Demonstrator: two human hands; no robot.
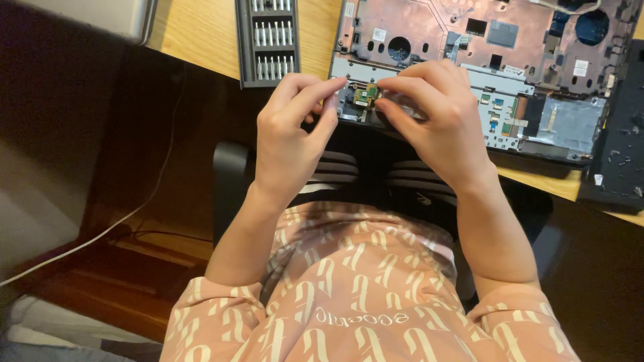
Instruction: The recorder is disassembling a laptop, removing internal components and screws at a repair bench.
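Your left hand [292,131] and your right hand [436,114] meet at the near edge of the open laptop [496,67], which lies on the desk [201,33] at its near edge. The fingers of both hands are pinched together on a small green board [367,94] that sits at the laptop's front edge, with your left hand just beside its left side and your right hand over its right side. A grey bit case [268,40] lies on the desk just left of the laptop.
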